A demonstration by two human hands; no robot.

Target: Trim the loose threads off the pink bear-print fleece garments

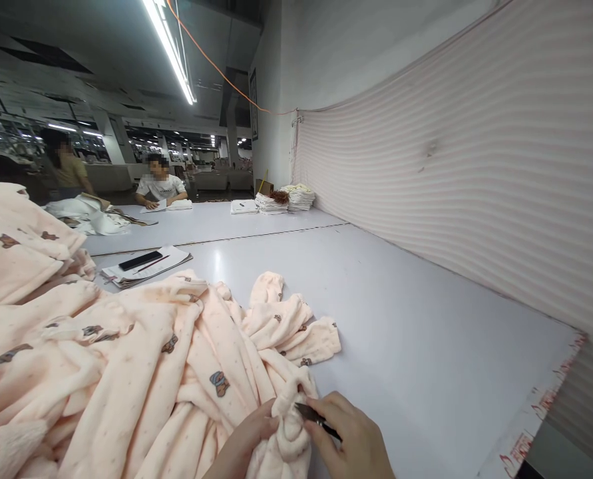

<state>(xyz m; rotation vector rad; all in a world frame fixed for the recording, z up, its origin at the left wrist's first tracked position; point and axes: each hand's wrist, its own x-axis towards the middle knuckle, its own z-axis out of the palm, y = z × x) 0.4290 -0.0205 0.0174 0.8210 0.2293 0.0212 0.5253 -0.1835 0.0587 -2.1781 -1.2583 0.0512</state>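
A heap of pale pink plush garments (141,372) with printed bears and small dots fills the left and front of the table. My left hand (251,436) grips a bunched part of one garment (289,442) at the bottom middle; its fingertips are partly hidden by the fabric. In my right hand (351,432) is a pair of small dark thread snips (319,420), pinched between thumb and fingers. The tip of the snips points left and touches or nearly touches the bunched cloth. Several sleeve-like ends (296,326) lie spread just beyond my hands.
The pale table (400,299) runs back to a striped cloth sheet (450,166) hung along the right. A phone (140,260) rests on papers (176,259). Folded white stacks (271,203) stand farther back. A seated person (161,186) handles white cloth; another person (66,166) stands behind.
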